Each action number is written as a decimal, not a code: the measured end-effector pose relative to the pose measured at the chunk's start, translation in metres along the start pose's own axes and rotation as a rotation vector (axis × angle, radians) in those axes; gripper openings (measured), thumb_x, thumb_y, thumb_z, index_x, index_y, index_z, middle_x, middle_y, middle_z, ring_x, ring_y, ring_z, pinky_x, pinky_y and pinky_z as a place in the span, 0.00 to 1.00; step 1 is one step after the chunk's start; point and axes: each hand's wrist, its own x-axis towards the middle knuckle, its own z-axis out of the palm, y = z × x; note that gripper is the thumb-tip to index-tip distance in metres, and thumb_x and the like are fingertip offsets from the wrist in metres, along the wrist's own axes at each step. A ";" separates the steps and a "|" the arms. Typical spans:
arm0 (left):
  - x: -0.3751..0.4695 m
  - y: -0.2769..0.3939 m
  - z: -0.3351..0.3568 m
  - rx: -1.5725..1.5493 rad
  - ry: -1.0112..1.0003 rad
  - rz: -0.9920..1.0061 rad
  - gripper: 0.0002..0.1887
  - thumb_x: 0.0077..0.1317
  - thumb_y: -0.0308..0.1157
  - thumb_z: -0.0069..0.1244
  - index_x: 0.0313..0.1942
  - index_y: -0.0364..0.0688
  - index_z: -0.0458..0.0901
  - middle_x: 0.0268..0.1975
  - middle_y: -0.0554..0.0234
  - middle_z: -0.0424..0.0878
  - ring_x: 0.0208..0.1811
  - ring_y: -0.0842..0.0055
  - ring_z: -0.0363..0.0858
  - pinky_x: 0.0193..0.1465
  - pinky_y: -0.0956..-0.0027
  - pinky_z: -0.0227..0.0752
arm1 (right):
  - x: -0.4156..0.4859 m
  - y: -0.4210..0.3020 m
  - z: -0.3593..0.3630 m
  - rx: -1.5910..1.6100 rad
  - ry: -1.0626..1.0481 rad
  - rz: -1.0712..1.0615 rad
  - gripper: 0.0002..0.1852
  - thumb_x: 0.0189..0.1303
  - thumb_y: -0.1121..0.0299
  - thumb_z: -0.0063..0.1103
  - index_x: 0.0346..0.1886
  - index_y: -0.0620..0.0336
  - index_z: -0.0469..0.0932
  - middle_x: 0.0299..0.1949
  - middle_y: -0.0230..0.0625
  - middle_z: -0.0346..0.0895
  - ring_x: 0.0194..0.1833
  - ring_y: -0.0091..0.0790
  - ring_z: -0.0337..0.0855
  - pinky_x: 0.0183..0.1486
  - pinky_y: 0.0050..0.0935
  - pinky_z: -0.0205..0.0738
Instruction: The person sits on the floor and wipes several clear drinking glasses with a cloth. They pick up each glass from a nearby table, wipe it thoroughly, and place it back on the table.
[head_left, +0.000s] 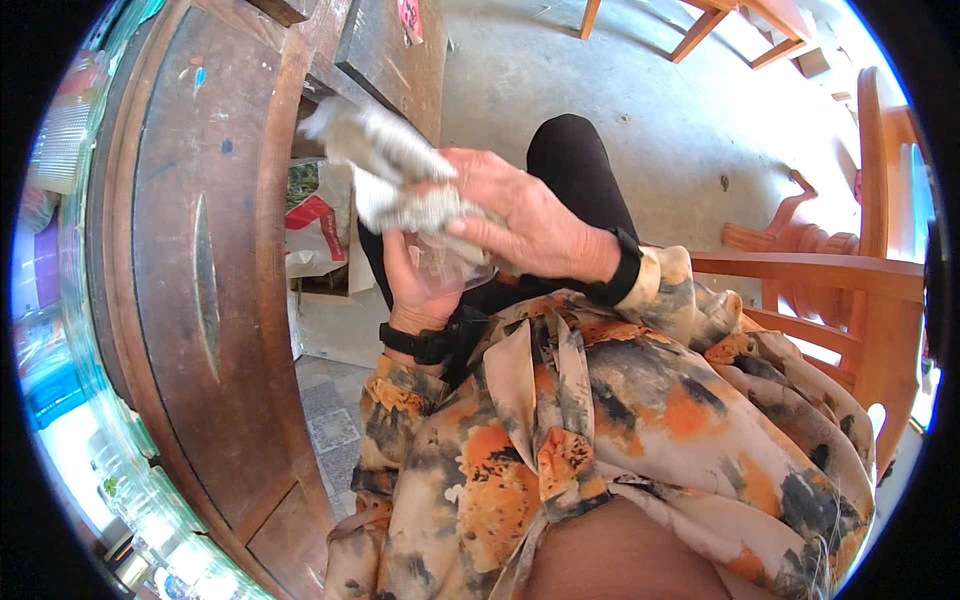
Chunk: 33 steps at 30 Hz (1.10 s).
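Observation:
My right hand (521, 217) grips a whitish cloth (397, 169), whose far end is blurred. Below the cloth, a clear plastic or glass container (446, 270) rests in my left hand (416, 285). The cloth lies against the container's upper side and hides part of it, along with most of my left fingers. Both hands are close together over my lap, beside the open part of a wooden cabinet.
A dark wooden cabinet front (217, 285) runs along the left, with a red and white bag (319, 232) inside its opening. A glass-edged top at far left bears several items. An orange-brown wooden chair (810, 270) stands at the right on the concrete floor (660, 135).

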 end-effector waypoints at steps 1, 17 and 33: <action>0.000 0.001 -0.001 -0.083 0.057 0.008 0.29 0.71 0.55 0.33 0.56 0.40 0.70 0.50 0.61 0.78 0.51 0.67 0.78 0.53 0.60 0.75 | -0.003 -0.003 0.003 -0.054 -0.045 -0.051 0.19 0.68 0.59 0.47 0.58 0.56 0.74 0.63 0.51 0.64 0.68 0.48 0.60 0.68 0.44 0.56; 0.004 0.007 0.004 -0.253 -0.472 -0.338 0.34 0.65 0.60 0.37 0.58 0.40 0.69 0.51 0.50 0.76 0.52 0.61 0.75 0.51 0.58 0.73 | -0.013 0.014 -0.014 0.613 0.046 0.675 0.19 0.70 0.60 0.49 0.58 0.61 0.71 0.49 0.41 0.78 0.48 0.29 0.79 0.51 0.30 0.74; 0.012 0.004 0.005 0.079 0.112 0.122 0.22 0.65 0.46 0.51 0.54 0.44 0.72 0.53 0.59 0.76 0.54 0.71 0.73 0.54 0.61 0.70 | -0.057 0.050 0.003 1.011 0.291 0.952 0.20 0.70 0.60 0.48 0.55 0.68 0.72 0.45 0.34 0.79 0.43 0.25 0.80 0.48 0.26 0.74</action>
